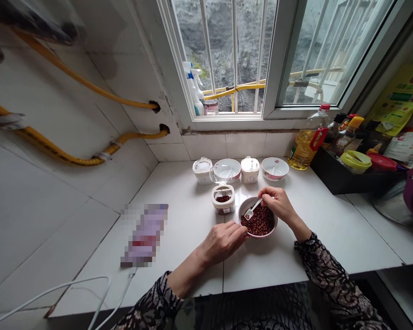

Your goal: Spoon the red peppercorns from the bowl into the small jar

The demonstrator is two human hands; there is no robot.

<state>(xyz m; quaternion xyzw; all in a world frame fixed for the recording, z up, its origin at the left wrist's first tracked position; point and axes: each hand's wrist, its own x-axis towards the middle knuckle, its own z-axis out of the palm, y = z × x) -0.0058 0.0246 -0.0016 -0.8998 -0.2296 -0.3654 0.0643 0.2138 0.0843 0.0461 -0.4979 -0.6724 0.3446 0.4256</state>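
Observation:
My right hand (pixel 278 204) pinches the handle of a small white spoon (pixel 256 205), whose scoop end rests over reddish-brown dried peppercorns (pixel 263 221) and carries a few of them. The peppercorns lie in a round bowl (pixel 260 236) with a pinkish outside. At the bowl's left front rim, my left hand (pixel 225 237) holds it with fingers and thumb. Just behind and left stands a spice jar (pixel 223 208), its clear lid raised, with similar dark red peppercorns inside.
Behind stand two lidded jars (pixel 202 172) (pixel 250 170) and two white bowls (pixel 229 170) (pixel 275 169). An oil bottle (pixel 303 146) and a black box (pixel 330 172) of condiments are at right. A pixelated purple object (pixel 146 236) with a white cable (pixel 124 286) lies left.

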